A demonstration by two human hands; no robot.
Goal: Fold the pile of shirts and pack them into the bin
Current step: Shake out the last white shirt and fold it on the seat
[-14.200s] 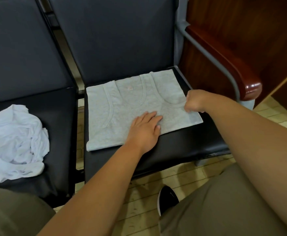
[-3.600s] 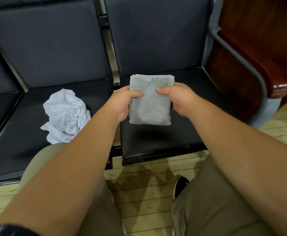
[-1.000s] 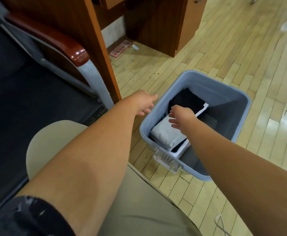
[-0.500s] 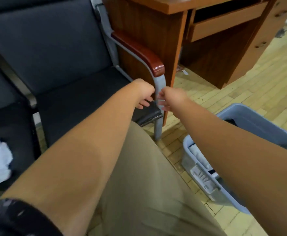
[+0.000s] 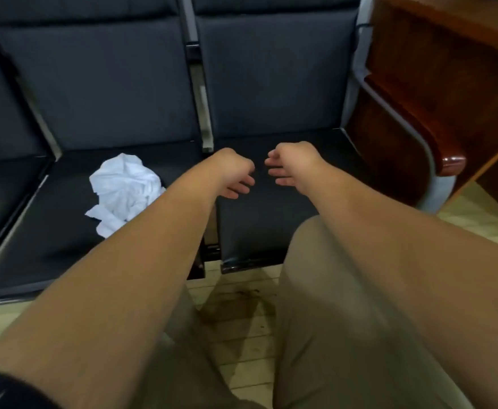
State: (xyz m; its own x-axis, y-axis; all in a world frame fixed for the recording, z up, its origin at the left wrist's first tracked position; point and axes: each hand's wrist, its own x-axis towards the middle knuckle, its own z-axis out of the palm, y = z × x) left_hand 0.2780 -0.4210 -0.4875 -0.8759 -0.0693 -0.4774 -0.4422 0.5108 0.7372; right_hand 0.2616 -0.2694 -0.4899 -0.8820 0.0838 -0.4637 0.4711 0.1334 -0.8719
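Observation:
A crumpled white shirt (image 5: 125,191) lies on the black seat (image 5: 65,231) to the left. My left hand (image 5: 232,172) hovers over the gap between the two seats, just right of the shirt and apart from it, fingers loosely curled and holding nothing. My right hand (image 5: 289,166) hangs beside it over the right seat (image 5: 271,231), fingers relaxed and empty. The bin is out of view.
A row of black padded chairs with metal frames fills the back. A brown wooden armrest (image 5: 436,154) and a wooden desk side (image 5: 448,69) stand at the right. My knees in khaki trousers (image 5: 330,320) sit over the wood floor.
The view has swung left from the bin back to the chairs. The folded grey shirt was left in the bin; both hands now hang empty over the seats.

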